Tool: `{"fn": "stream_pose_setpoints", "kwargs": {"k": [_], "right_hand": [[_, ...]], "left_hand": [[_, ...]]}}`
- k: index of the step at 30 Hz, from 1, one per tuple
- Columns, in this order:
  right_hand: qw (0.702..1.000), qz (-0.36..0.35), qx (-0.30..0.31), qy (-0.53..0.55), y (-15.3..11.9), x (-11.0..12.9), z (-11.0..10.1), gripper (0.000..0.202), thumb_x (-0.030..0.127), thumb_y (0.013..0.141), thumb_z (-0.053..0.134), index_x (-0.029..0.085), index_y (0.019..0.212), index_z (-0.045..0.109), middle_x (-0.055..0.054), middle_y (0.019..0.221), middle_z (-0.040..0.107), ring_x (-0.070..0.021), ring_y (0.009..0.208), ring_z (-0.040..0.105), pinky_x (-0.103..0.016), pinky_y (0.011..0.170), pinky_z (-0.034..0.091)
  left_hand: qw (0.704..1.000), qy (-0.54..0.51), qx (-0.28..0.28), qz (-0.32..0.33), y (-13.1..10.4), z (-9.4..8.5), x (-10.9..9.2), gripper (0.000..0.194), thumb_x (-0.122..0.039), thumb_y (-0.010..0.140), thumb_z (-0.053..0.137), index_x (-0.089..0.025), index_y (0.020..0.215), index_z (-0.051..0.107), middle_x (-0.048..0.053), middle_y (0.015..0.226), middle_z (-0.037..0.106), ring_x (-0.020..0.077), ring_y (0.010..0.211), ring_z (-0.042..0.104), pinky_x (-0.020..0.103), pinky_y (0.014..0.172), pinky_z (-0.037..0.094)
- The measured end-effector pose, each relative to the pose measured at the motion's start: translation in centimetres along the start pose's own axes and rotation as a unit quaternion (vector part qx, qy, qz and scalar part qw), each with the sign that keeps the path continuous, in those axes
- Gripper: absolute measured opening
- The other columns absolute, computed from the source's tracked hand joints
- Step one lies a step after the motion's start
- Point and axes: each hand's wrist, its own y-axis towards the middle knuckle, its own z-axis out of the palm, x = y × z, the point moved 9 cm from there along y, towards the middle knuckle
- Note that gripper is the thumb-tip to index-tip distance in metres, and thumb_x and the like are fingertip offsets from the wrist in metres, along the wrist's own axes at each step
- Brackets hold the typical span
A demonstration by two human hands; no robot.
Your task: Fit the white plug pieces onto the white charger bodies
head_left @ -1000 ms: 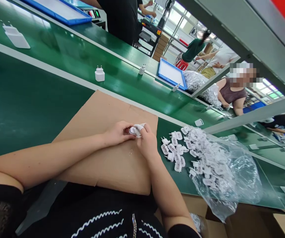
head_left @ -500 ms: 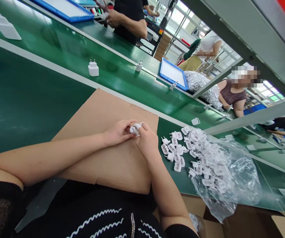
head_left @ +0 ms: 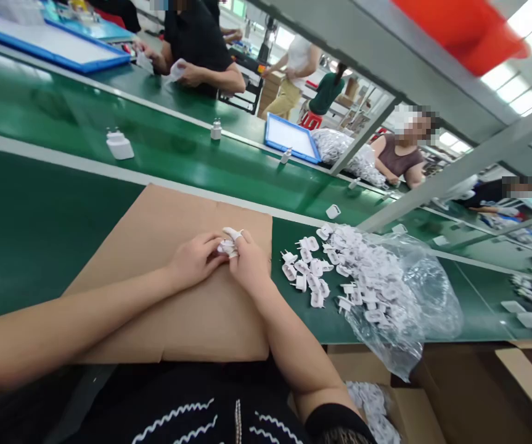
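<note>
One small white piece is held between the fingertips of both hands, over the far right part of a cardboard sheet. The fingers of the left hand are closed on its left side; those of the right hand, with a white finger cover worn, are bent tightly about its right side. The piece is largely hidden, so its degree of completion cannot be told. Work on it is judged unfinished, as it has not been set down. Just right of the sheet, loose plug shells are scattered beside a large heap on a clear bag; most of the supply is judged unworked. On the far green strip, whole-looking adapters are spaced well apart; their origin cannot be established.
</note>
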Motion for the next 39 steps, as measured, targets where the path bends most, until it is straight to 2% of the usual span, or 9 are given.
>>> {"fn": "stream_pose_setpoints", "kwargs": {"k": [4,8,11,15,21,24,27,33,39], "right_hand": [[0.991,0.039,-0.087,0.096,0.2,-3.1,-2.0,0.058,0.034,0.093,0.056,0.019,0.147,0.040,-0.006,0.115,0.062,-0.0126,0.070,0.057,-0.025,0.072,0.050],[0.962,0.183,-0.192,-0.065,-0.5,-8.2,-7.2,0.050,0.046,0.096,0.052,0.015,0.135,0.054,-0.017,0.125,0.056,-0.0254,0.097,0.060,-0.035,0.078,0.050],[0.910,0.335,-0.183,-0.164,-2.1,-12.6,-10.1,0.048,0.042,0.096,0.052,0.007,0.128,0.057,-0.028,0.134,0.047,-0.0375,0.115,0.053,-0.042,0.077,0.049],[0.900,0.385,-0.117,-0.170,-2.8,-15.9,-10.0,0.038,0.028,0.090,0.061,0.006,0.120,0.060,-0.030,0.126,0.049,-0.0382,0.111,0.057,-0.040,0.074,0.049],[0.938,0.302,-0.070,-0.157,-0.9,-14.3,-7.5,0.036,0.006,0.081,0.065,0.019,0.115,0.063,-0.015,0.117,0.055,-0.0225,0.087,0.066,-0.030,0.069,0.044],[0.954,0.252,-0.071,-0.149,-0.2,-12.5,-7.0,0.032,0.007,0.084,0.062,0.023,0.112,0.065,-0.009,0.113,0.057,-0.0181,0.079,0.065,-0.028,0.066,0.041],[0.962,0.226,-0.075,-0.134,0.0,-11.6,-6.8,0.032,0.009,0.083,0.061,0.024,0.110,0.067,-0.007,0.110,0.057,-0.0164,0.073,0.064,-0.028,0.063,0.038],[0.968,0.208,-0.119,-0.081,-0.1,-11.3,-7.1,0.035,0.013,0.083,0.061,0.023,0.116,0.067,-0.007,0.115,0.057,-0.0166,0.078,0.064,-0.027,0.068,0.042],[0.953,0.181,-0.240,0.025,-0.4,-11.2,-8.8,0.036,0.034,0.087,0.058,0.017,0.118,0.066,-0.008,0.107,0.060,-0.0199,0.088,0.062,-0.032,0.078,0.049]], "left_hand": [[0.993,-0.081,0.059,-0.057,2.6,0.6,2.0,0.035,-0.053,0.086,0.056,-0.021,0.091,0.069,0.007,0.099,0.068,0.0228,0.085,0.063,0.032,0.074,0.049],[0.990,-0.041,-0.002,-0.133,8.8,-1.2,6.4,0.039,-0.054,0.078,0.063,-0.019,0.093,0.070,0.008,0.094,0.068,0.0252,0.084,0.063,0.034,0.076,0.049],[0.982,0.036,-0.045,-0.178,13.4,-3.0,9.2,0.036,-0.049,0.077,0.064,-0.018,0.094,0.071,0.011,0.099,0.068,0.0291,0.093,0.063,0.035,0.082,0.049],[0.972,0.076,-0.064,-0.212,16.9,-4.6,11.6,0.035,-0.045,0.076,0.064,-0.015,0.092,0.071,0.016,0.100,0.068,0.0356,0.100,0.061,0.040,0.084,0.049],[0.953,0.099,-0.093,-0.272,17.3,-5.9,13.6,0.052,-0.045,0.071,0.069,-0.009,0.108,0.066,0.022,0.110,0.064,0.0427,0.114,0.056,0.047,0.093,0.049],[0.939,0.116,-0.192,-0.259,15.3,-7.1,12.0,0.073,-0.045,0.074,0.069,-0.006,0.132,0.051,0.026,0.140,0.043,0.0447,0.135,0.038,0.053,0.110,0.037],[0.960,0.082,-0.218,-0.159,12.3,-5.6,8.3,0.060,-0.042,0.079,0.068,-0.014,0.130,0.053,0.020,0.140,0.040,0.0388,0.137,0.036,0.052,0.116,0.032],[0.999,-0.028,0.013,-0.012,5.3,2.9,1.6,0.050,-0.049,0.087,0.060,-0.021,0.128,0.055,0.014,0.137,0.051,0.0318,0.132,0.047,0.050,0.115,0.038],[0.991,0.012,0.119,0.063,3.5,4.6,-1.3,0.051,-0.051,0.089,0.059,-0.022,0.131,0.060,0.013,0.147,0.052,0.0368,0.138,0.042,0.057,0.117,0.034]]}}
